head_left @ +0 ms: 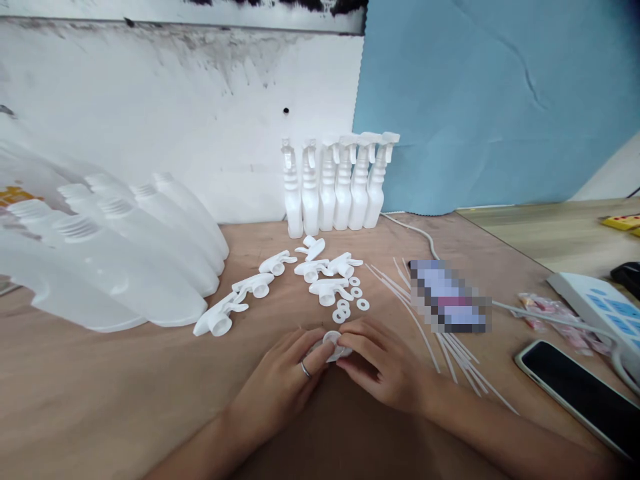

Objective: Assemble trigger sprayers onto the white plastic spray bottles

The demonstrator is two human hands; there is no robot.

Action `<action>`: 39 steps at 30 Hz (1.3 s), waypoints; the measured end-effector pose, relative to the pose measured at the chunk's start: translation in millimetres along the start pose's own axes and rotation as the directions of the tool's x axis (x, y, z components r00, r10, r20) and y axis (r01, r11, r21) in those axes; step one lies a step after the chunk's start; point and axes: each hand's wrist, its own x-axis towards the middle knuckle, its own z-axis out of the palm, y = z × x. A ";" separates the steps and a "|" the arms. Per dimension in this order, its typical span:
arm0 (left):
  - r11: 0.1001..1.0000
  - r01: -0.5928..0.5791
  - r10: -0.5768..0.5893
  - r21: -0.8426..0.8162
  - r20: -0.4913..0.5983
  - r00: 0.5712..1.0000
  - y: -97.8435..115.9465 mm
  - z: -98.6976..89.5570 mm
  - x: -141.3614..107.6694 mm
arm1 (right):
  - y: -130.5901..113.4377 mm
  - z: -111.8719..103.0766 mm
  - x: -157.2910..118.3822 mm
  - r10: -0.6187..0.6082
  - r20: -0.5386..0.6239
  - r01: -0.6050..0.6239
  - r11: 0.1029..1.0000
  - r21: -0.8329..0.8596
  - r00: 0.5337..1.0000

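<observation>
Near the table's front, my left hand point(295, 367) is closed around a white trigger spray head point(332, 338), its round collar turned up. The fingers of my right hand point(380, 363) are closed on the same collar from the other side; whether a washer is between them I cannot tell. Most of the spray head is hidden by my fingers. Just beyond lie several flat white washers point(363, 305), some overlapping. Loose trigger spray heads point(327, 291) are spread behind and to the left of them. Thin white dip tubes point(463, 360) lie to the right, by my right forearm.
Large white bottles point(165, 247) without caps lean together at the left. Several bottles with spray heads point(327, 193) stand in a row by the wall. At the right are a blurred device point(447, 297), a phone point(580, 393), a power strip point(600, 310) and a cable point(425, 235).
</observation>
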 end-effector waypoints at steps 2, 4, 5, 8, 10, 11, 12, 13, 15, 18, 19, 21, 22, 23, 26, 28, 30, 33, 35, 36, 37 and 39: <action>1.000 0.000 0.000 0.001 0.009 1.000 -1.1 0.4 -1.1 | 2.2 1.8 -1.2 0.010 0.051 -0.008 0.999 -0.036 0.999; 1.000 0.007 -0.007 0.005 0.025 1.000 -1.7 0.3 -1.8 | 4.1 4.1 -2.6 0.022 0.082 -0.017 0.998 -0.056 0.996; 1.000 0.008 -0.008 0.007 0.026 1.000 -1.8 0.3 -2.1 | 4.7 5.3 -3.3 0.027 0.085 -0.023 0.998 -0.056 0.996; 1.000 -0.017 0.017 0.005 -0.014 1.000 -2.0 0.1 -2.1 | 4.4 7.5 -3.8 0.013 0.066 -0.010 0.999 -0.033 0.998; 0.999 -0.034 0.034 0.004 -0.041 0.999 -1.9 0.1 -1.7 | 2.8 7.5 -2.5 -0.007 0.039 0.008 1.000 -0.027 0.999; 0.999 -0.038 0.039 0.008 -0.044 0.998 -1.7 0.1 -1.6 | 1.9 7.1 -1.6 -0.013 0.026 0.014 0.999 -0.030 1.000; 0.999 -0.039 0.040 0.013 -0.041 0.998 -1.4 0.1 -1.5 | 1.2 6.8 -0.7 -0.016 0.016 0.016 0.999 -0.036 1.000; 0.999 -0.037 0.037 0.018 -0.037 0.999 -1.1 0.2 -1.7 | 0.8 6.4 -0.1 -0.014 0.017 0.015 0.999 -0.038 1.000; 0.999 -0.029 0.030 0.024 -0.025 0.999 -0.4 0.0 -2.3 | 1.3 6.3 0.0 -0.005 0.040 0.006 1.000 -0.028 0.999; 1.000 -0.020 0.020 0.018 -0.009 1.000 0.3 -0.9 -3.7 | 4.1 7.5 -2.6 0.014 0.114 -0.013 1.000 -0.015 0.993; 1.000 -0.022 0.022 0.017 -0.009 1.000 0.5 -1.5 -3.9 | 4.7 8.0 -3.5 0.018 0.127 -0.015 1.000 -0.018 0.992; 0.999 -0.033 0.033 0.025 -0.030 0.999 1.0 -2.9 -3.5 | 4.1 8.6 -4.3 0.004 0.122 -0.001 1.000 -0.024 0.993; 0.999 -0.037 0.039 0.034 -0.042 0.998 1.5 -3.8 -2.9 | 2.5 8.5 -3.9 -0.006 0.101 0.009 1.000 -0.025 0.995; 0.998 -0.042 0.044 0.045 -0.051 0.998 2.3 -4.6 -2.2 | 0.1 8.3 -3.0 -0.010 0.077 0.012 1.000 -0.029 0.997; 0.996 -0.054 0.058 0.069 -0.057 0.997 5.1 -7.1 0.1 | -10.5 6.7 1.3 0.023 0.032 -0.020 0.997 -0.081 0.999; 0.994 -0.068 0.074 0.085 -0.065 0.995 6.7 -8.3 1.2 | -17.9 5.4 4.2 0.060 0.049 -0.051 0.987 -0.154 0.997; 0.991 -0.079 0.087 0.104 -0.070 0.994 7.7 -9.0 1.6 | -23.0 4.1 6.3 0.083 0.092 -0.064 0.977 -0.202 0.992; 0.992 -0.071 0.077 0.108 -0.048 0.996 7.9 -8.5 0.7 | -25.0 1.1 8.2 0.123 0.168 -0.109 0.990 -0.095 0.978; 0.994 -0.049 0.053 0.094 -0.037 0.998 7.1 -7.5 -0.5 | -23.2 -1.9 8.9 0.144 0.203 -0.157 0.987 0.046 0.968; 0.995 -0.035 0.039 0.090 -0.036 0.999 6.5 -6.8 -1.2 | -21.5 -3.9 9.1 0.151 0.214 -0.176 0.979 0.101 0.965; 0.995 -0.021 0.025 0.092 -0.037 0.999 5.6 -6.2 -1.8 | -19.3 -6.2 9.3 0.155 0.221 -0.187 0.973 0.134 0.963; 0.994 0.005 -0.001 0.111 -0.038 0.999 3.6 -5.0 -3.0 | -13.3 -12.6 9.5 0.159 0.219 -0.189 0.974 0.124 0.963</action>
